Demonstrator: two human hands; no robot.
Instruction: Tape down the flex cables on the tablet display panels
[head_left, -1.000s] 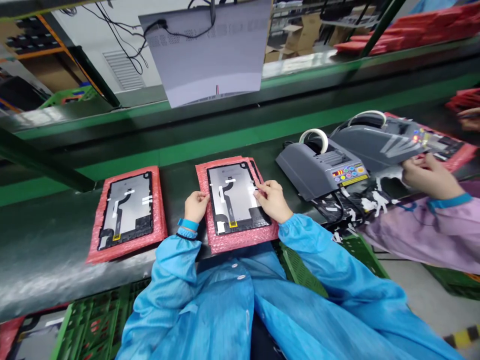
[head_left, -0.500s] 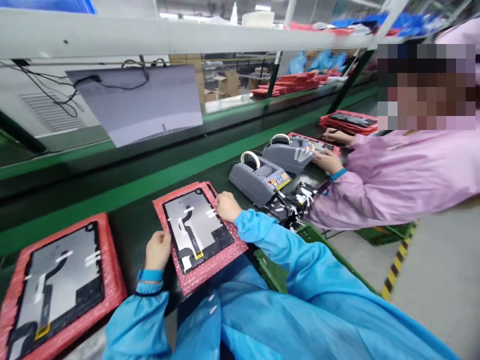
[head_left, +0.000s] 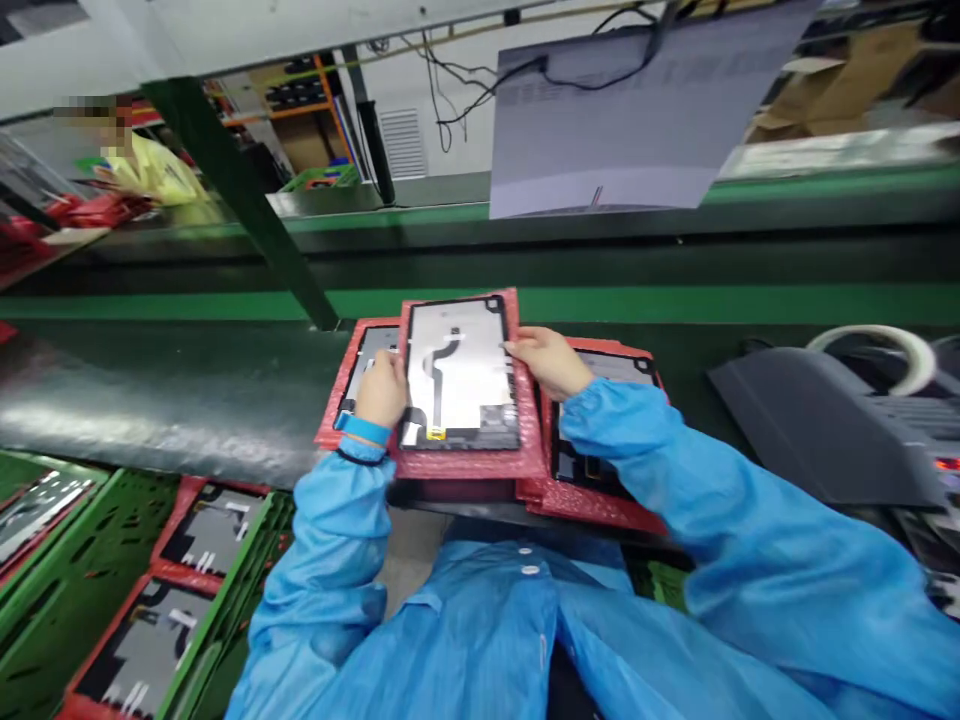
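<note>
A flat panel on a red bubble-wrap sheet (head_left: 459, 385) is lifted off the dark belt between both my hands. My left hand (head_left: 381, 392) grips its left edge, fingers curled. My right hand (head_left: 547, 358) pinches its right edge. Under it, to the left, lies a second panel on red wrap (head_left: 360, 370). A third panel on red wrap (head_left: 600, 470) sits under my right forearm. The lifted panel shows a silver back with a black flex cable and white tape strips.
A grey tape dispenser (head_left: 825, 425) with a tape roll (head_left: 889, 350) stands at the right. Green crates (head_left: 127, 580) holding more panels sit below left. A green post (head_left: 240, 200) rises behind the belt. A sheet of paper (head_left: 630, 120) hangs above. Another person (head_left: 146, 165) works far left.
My view swung from right back to the left. The panel I held on the belt is now raised over the neighbouring panel to its left, with both hands on its edges.
</note>
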